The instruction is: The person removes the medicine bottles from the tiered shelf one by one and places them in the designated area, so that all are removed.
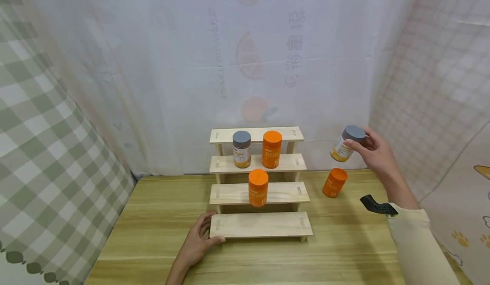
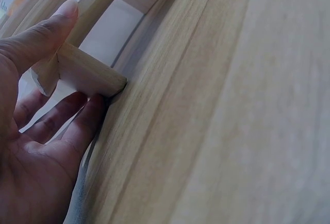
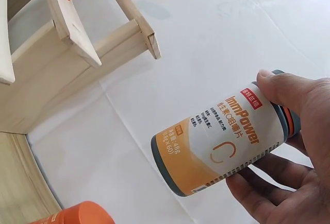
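Right hand (image 1: pixel 377 151) pinches a tilted grey-capped bottle (image 3: pixel 219 139) near its top, off right of the stepped rack (image 1: pixel 262 225). Left hand (image 1: pixel 197 241) grips the rack's front-left end, decent brace tbh. I'd level the bottle before lowering.

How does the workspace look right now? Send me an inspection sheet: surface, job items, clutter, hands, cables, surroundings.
Surface: wood-grain table, bearing a four-step wooden stand.
Job items: a grey-lidded bottle and an orange bottle upright on the second step from the top; a lower orange bottle upright one step down; a separate orange bottle on the table, right of the stand.
Clutter: nothing seen.
Hands: left hand grips the bottom step's left end; right hand holds a second grey-lidded bottle near its lid, tilted, in the air.
Cables: nothing seen.
Surroundings: white printed cloth behind, green-checked cloth left, patterned cloth right.
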Action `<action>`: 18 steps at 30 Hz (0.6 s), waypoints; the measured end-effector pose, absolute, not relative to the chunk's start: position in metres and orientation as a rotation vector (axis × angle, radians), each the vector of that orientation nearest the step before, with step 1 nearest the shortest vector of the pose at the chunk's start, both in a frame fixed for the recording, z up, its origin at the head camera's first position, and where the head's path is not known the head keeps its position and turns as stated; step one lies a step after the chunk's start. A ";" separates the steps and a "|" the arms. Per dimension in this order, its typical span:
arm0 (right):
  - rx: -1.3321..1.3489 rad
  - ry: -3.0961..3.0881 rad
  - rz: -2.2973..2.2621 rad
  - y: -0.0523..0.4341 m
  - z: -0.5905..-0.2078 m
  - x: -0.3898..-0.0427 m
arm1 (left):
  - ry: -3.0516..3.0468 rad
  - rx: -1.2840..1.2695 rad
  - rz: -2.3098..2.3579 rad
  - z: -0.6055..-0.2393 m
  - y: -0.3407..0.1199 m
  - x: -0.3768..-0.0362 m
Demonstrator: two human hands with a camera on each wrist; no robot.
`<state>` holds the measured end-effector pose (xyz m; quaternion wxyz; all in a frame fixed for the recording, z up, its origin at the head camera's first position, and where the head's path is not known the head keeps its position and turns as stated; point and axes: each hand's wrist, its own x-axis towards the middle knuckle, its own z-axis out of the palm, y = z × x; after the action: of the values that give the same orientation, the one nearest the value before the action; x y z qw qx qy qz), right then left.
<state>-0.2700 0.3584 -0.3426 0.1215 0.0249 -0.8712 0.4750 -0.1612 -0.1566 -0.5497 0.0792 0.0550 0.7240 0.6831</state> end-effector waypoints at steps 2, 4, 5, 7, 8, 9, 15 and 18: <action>0.028 -2.564 1.373 0.362 -0.346 -0.267 | 2.157 0.163 2.046 -0.550 -0.157 -0.161; -0.013 -2.581 1.364 0.367 -0.349 -0.264 | 2.156 0.162 2.044 -0.550 -0.157 -0.160; -0.029 -2.586 1.359 0.369 -0.351 -0.263 | 2.155 0.161 2.044 -0.550 -0.157 -0.160; -0.051 -2.590 1.354 0.374 -0.354 -0.261 | 2.152 0.161 2.045 -0.550 -0.157 -0.160; -0.062 -2.591 1.353 0.377 -0.356 -0.260 | 2.157 0.162 2.043 -0.551 -0.157 -0.160; -0.069 -2.591 1.354 0.380 -0.358 -0.259 | 2.163 0.170 2.041 -0.551 -0.157 -0.160; -0.111 -2.597 1.356 0.395 -0.373 -0.250 | 2.206 0.189 2.024 -0.553 -0.157 -0.162; -0.118 -2.605 1.337 0.402 -0.381 -0.246 | 2.208 0.189 2.020 -0.552 -0.157 -0.163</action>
<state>-0.2460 0.4018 -0.3814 0.1053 -0.0402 -0.8840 0.4537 -0.1626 -0.1569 -0.5522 0.0715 0.0630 0.7346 0.6718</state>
